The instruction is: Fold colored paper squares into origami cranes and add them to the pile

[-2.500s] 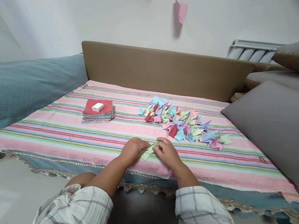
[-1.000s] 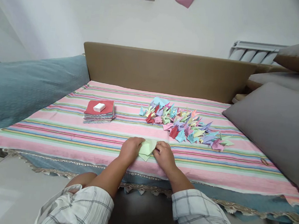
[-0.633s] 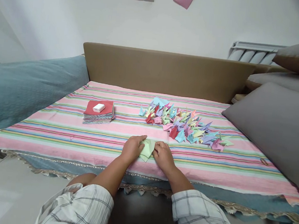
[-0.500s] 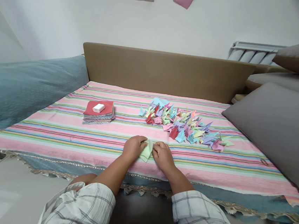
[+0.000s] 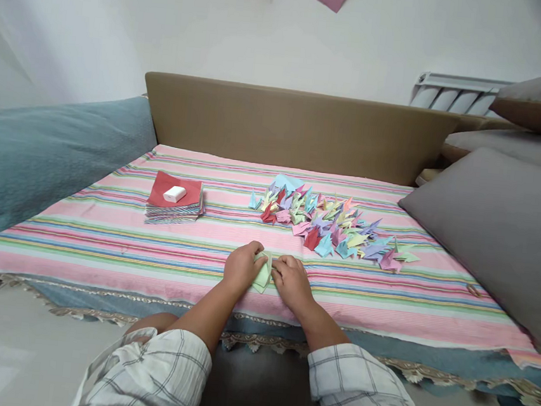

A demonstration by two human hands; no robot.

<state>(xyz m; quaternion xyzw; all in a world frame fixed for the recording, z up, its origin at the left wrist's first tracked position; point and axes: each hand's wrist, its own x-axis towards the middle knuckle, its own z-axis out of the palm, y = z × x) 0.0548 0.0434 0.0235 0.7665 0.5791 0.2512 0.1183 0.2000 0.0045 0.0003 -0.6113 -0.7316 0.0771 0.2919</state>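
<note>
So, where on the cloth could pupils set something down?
Bare: between the stack and the cranes; left of the left hand, in front of the stack; between the right hand and the brown thing by the cushion. Crowded: among the cranes, and around the green paper between both hands.

Cloth [image 5: 116, 265]: over the sofa seat, beneath the papers.
Front edge, centre: folded paper [image 5: 260, 280] between the left hand [image 5: 241, 268] and right hand [image 5: 292, 282].
Left: paper stack [image 5: 173, 216], a small block [image 5: 174, 194] lying on top.
Behind the hands, mostly rightward: cluster of paper cranes [image 5: 330, 225].
Far left: armrest [image 5: 65, 151].
Far right: large cushion [image 5: 502, 232], others behind it.
Back: backrest [image 5: 282, 131], wall [image 5: 196, 30] beyond.
</note>
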